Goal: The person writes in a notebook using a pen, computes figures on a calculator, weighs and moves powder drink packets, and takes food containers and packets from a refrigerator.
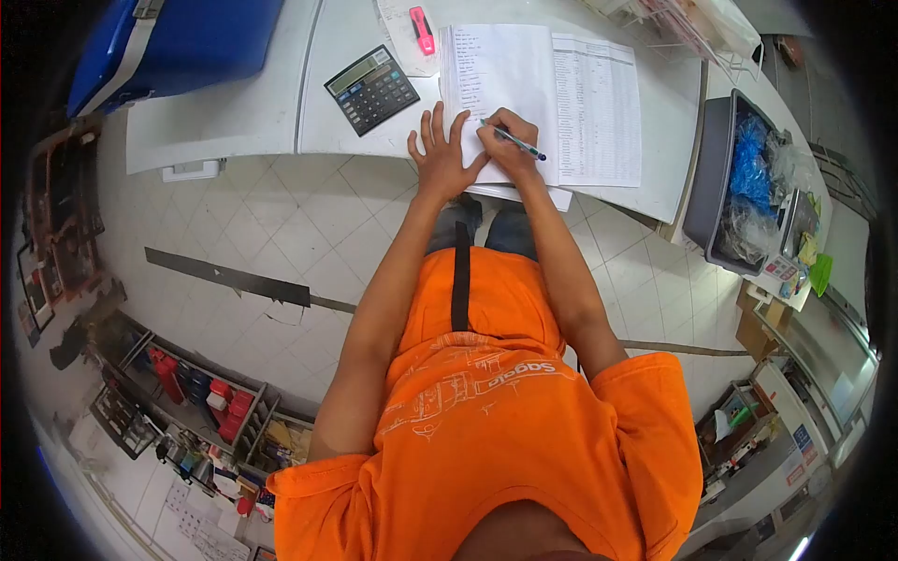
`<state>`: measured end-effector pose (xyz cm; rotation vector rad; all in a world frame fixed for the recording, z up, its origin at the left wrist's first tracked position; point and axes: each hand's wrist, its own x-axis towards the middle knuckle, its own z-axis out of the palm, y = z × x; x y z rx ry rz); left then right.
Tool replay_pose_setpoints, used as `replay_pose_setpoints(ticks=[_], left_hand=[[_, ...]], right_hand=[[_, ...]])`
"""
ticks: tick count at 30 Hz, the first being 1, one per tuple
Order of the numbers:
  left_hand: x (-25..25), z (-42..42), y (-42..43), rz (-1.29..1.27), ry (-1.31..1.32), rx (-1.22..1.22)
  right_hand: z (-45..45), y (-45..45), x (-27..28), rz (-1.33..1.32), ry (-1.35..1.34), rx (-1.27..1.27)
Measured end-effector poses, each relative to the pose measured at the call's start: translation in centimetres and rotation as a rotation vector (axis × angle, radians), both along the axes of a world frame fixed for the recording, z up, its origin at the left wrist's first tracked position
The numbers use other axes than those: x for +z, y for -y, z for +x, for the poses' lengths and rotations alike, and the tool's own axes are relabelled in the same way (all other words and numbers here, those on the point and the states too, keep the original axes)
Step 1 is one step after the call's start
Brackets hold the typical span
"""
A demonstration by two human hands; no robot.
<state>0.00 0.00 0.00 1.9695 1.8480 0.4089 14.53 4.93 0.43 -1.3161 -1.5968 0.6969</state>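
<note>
My right hand (511, 142) is closed around a pen (520, 143), its tip against the left part of an open notebook (510, 70). Handwritten lines run down that page's left side. With fingers spread, my left hand (444, 159) lies flat at the page's lower left edge. Just left of it is a black calculator (372, 91) with a small display. A pink highlighter (422, 31) rests on a slip of paper above the notebook's left edge. To the right lies a printed sheet (597, 112) with table rows.
A blue box (187, 47) stands on the white table (224, 122) at the upper left. On the right, a grey bin (711, 187) holds blue and clear plastic bags. A wire rack (673, 28) sits at the upper right. Shelves with red items (229, 411) are at lower left.
</note>
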Motion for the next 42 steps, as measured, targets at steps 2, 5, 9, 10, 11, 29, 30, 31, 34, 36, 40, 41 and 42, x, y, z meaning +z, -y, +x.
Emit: replay_pose_setpoints(ticks=[2, 5, 9, 10, 11, 29, 30, 31, 34, 36, 40, 41, 42], left_hand=[[-0.3, 0.0, -0.2, 0.021, 0.033, 0.004], [-0.4, -0.1, 0.0, 0.027, 0.046, 0.002], [0.0, -0.4, 0.2, 0.021, -0.022, -0.013], [-0.3, -0.4, 0.3, 0.026, -0.053, -0.010], [0.2, -0.4, 0.2, 0.034, -0.047, -0.029], [-1.5, -1.2, -1.5, 0.052, -0.198, -0.164], [-1.4, -1.3, -1.9, 0.026, -0.179, -0.156], [-1.1, -0.8, -2.0, 0.000, -0.158, -0.147], [0.5, 1.1, -2.3, -0.067, -0.167, -0.120], [1.0, 1.9, -2.3, -0.100, -0.202, -0.070], [-0.3, 1.1, -3.3, -0.166, -0.148, -0.043], [-1.3, 0.0, -3.1, -0.130, -0.099, -0.063], [-1.5, -0.4, -2.9, -0.080, -0.134, -0.117]], right_hand=[[-0.1, -0.3, 0.2, 0.010, -0.015, 0.000], [0.2, 0.2, 0.2, -0.100, -0.135, -0.045], [1.0, -0.6, -4.1, -0.130, -0.198, -0.017], [0.7, -0.8, -5.0, -0.134, -0.193, -0.028], [0.5, -1.1, -5.8, -0.138, -0.188, -0.039], [33.5, 26.8, -3.0, -0.437, -0.485, -0.273], [36.2, 29.5, -4.3, -0.483, -0.538, -0.363], [38.8, 32.2, -4.5, -0.504, -0.569, -0.432], [44.5, 39.3, -8.9, -0.583, -0.515, -0.628], [46.3, 41.6, -8.7, -0.563, -0.450, -0.706], [46.1, 40.4, -6.7, -0.576, -0.567, -0.648], [45.4, 39.1, -5.4, -0.591, -0.640, -0.567], [44.4, 37.6, -4.5, -0.559, -0.543, -0.507]])
